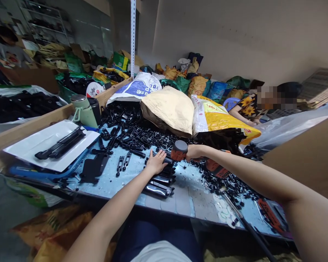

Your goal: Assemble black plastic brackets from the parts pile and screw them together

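Note:
My right hand [194, 152] is closed around an orange-and-black cordless drill [179, 151], whose grey round end faces up. Beyond my wrist, an orange block marked 20V [218, 169] appears to be its battery. My left hand [156, 162] lies with fingers spread on a row of long black plastic parts [164, 170], just left of the drill. Nearer the table's front edge, more glossy black parts [159, 190] lie side by side. Two small black jointed pieces [120, 165] rest left of my left hand. The drill's tip is hidden.
Sacks [168, 109] spill small black parts and screws [158, 140] across the back. A green flask [83, 109] and a blue tray [24, 170] stand left; another orange-and-black tool [270, 216] lies right. A cardboard sheet [306, 163] borders the right. Co-workers sit at far left and right.

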Motion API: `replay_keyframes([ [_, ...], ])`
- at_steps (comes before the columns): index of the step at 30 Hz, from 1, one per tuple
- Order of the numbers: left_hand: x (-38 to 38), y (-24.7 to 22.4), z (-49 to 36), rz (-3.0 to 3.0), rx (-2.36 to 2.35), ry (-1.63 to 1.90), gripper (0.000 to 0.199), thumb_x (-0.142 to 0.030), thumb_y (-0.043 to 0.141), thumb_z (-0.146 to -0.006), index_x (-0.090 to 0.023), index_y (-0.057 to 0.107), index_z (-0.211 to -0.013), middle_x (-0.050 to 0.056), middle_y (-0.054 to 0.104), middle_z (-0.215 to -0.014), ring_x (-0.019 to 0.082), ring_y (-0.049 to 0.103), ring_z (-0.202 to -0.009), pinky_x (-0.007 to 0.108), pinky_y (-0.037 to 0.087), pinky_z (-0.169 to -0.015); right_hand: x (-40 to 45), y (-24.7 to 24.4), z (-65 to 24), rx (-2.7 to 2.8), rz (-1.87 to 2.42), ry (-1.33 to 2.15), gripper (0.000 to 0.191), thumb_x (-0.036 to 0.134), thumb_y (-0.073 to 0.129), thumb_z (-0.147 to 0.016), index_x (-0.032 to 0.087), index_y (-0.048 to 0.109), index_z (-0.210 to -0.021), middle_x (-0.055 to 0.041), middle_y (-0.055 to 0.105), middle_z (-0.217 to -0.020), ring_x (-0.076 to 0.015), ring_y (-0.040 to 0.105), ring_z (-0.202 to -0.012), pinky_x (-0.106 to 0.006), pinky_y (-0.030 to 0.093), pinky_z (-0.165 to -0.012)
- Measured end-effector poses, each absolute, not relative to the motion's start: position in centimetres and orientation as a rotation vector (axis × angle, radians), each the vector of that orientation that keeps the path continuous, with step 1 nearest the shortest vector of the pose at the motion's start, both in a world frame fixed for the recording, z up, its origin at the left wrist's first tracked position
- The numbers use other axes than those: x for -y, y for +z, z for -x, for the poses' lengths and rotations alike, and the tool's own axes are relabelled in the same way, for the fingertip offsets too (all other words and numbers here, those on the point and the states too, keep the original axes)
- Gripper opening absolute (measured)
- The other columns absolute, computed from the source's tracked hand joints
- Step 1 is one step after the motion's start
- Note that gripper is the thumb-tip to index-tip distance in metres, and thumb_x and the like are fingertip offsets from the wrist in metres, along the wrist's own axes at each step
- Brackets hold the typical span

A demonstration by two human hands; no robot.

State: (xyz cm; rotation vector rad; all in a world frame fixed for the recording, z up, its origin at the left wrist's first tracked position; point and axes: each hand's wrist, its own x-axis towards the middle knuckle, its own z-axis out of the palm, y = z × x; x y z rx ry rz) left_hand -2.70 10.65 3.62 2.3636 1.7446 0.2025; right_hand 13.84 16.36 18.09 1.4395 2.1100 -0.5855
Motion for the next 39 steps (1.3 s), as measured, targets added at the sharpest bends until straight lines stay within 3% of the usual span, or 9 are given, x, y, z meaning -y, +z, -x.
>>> replay_keyframes([
  [4,-9.4,4.8,2.6,-2.330,-1.718,0.169,0.050,-0.043,0.029,-0.087,-0.021,0.032,-0.131,0.008,0.027,-0.140,0.024,0.015,-0.131,0.059,-0.003,-0.100,-15.4,18.3,-14.1,-2.145,-1.376,-0.525,0.022,0.017,0.054,-0.054,0.012,0.064,-0.073,0.0002,0.054,-0.049,-0.0141,0.052,-0.043,-0.022,0.039,-0.040],
  [10,-4.6,5.2,1.8,-2.278,-1.635,0.172,0.068,-0.056,0.019,-0.084,-0.009,0.033,-0.131,0.014,0.026,-0.139,0.026,0.018,-0.130,0.043,0.018,-0.103,-13.2,19.6,-14.5,-2.193,-1.311,-0.500,0.025,0.024,0.057,-0.053,0.017,0.064,-0.076,-0.0008,0.060,-0.060,-0.0147,0.055,-0.048,-0.020,0.038,-0.040],
  [20,-3.1,3.8,1.9,-2.319,-1.656,0.396,0.085,-0.069,0.019,-0.076,-0.007,0.027,-0.133,0.016,0.024,-0.140,0.028,0.012,-0.131,0.045,0.010,-0.105,-12.8,18.1,-13.2,-2.141,-1.210,-0.487,0.030,0.021,0.053,-0.054,0.016,0.065,-0.081,-0.0012,0.060,-0.057,-0.0159,0.057,-0.049,-0.021,0.040,-0.042],
  [25,-1.3,3.7,2.7,-2.490,-1.486,0.284,0.101,-0.076,0.040,-0.062,-0.008,0.023,-0.134,0.017,0.020,-0.141,0.031,0.010,-0.130,0.049,0.010,-0.104,-10.7,19.8,-13.7,-2.204,-1.220,-0.316,0.025,0.027,0.058,-0.054,0.018,0.067,-0.076,-0.0040,0.064,-0.065,-0.0214,0.061,-0.065,-0.025,0.042,-0.053],
  [30,0.1,2.7,1.9,-2.520,-1.675,0.372,0.084,-0.064,0.048,-0.069,-0.014,0.025,-0.133,0.014,0.024,-0.141,0.028,0.012,-0.131,0.048,0.008,-0.105,-9.1,20.1,-13.8,-2.197,-1.208,-0.288,0.022,0.025,0.062,-0.054,0.019,0.068,-0.074,-0.0037,0.064,-0.065,-0.0224,0.061,-0.072,-0.024,0.041,-0.055],
  [36,-0.1,2.5,1.6,-2.537,-1.697,0.396,0.081,-0.063,0.049,-0.069,-0.016,0.029,-0.132,0.013,0.027,-0.139,0.029,0.015,-0.130,0.048,0.010,-0.105,-8.3,19.5,-13.7,-2.183,-1.167,-0.301,0.022,0.020,0.059,-0.055,0.019,0.067,-0.076,-0.0038,0.065,-0.070,-0.0211,0.061,-0.068,-0.023,0.040,-0.052],
  [39,-0.1,2.7,1.6,-2.532,-1.698,0.391,0.080,-0.062,0.050,-0.069,-0.016,0.030,-0.131,0.013,0.028,-0.139,0.029,0.016,-0.130,0.048,0.013,-0.104,-7.4,19.9,-13.9,-2.263,-1.140,-0.160,0.026,0.026,0.056,-0.057,0.017,0.067,-0.078,-0.0084,0.066,-0.076,-0.0249,0.061,-0.070,-0.025,0.040,-0.051],
])
